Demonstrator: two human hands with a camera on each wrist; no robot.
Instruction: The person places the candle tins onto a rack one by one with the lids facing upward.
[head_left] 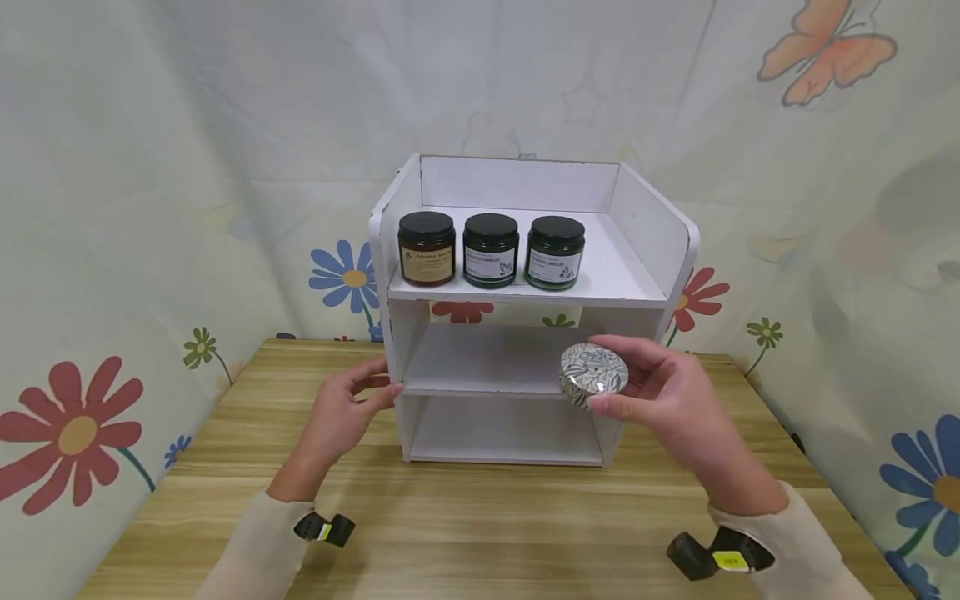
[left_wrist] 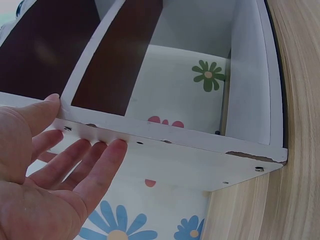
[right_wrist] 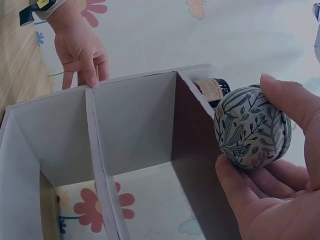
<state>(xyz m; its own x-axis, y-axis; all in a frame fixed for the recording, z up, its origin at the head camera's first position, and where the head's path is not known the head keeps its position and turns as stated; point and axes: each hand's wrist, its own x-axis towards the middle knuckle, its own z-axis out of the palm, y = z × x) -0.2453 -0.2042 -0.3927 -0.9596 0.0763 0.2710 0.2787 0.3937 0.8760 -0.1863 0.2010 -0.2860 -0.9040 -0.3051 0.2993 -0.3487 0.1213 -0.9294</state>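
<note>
My right hand (head_left: 675,392) pinches a round lidded tin (head_left: 592,371) with a grey-green leaf pattern, held in front of the white shelf unit's middle tier. In the right wrist view, thumb and fingers grip the leaf-patterned tin (right_wrist: 250,127) from opposite sides. At the shelf unit's (head_left: 637,250) left side, my left hand (head_left: 345,408) rests its thumb on the front edge. Its fairly straight fingers (left_wrist: 102,172) touch the outer side panel (left_wrist: 170,165). On the top tier stand an amber candle jar (head_left: 427,258) and two green candle jars (head_left: 491,262) (head_left: 555,265), all with black lids.
Below the top are a middle shelf (head_left: 480,358) and a bottom shelf (head_left: 502,433). The unit stands on a wood-grain table (head_left: 487,533). Behind and beside it hangs a pale curtain (head_left: 262,100) printed with flowers and a butterfly.
</note>
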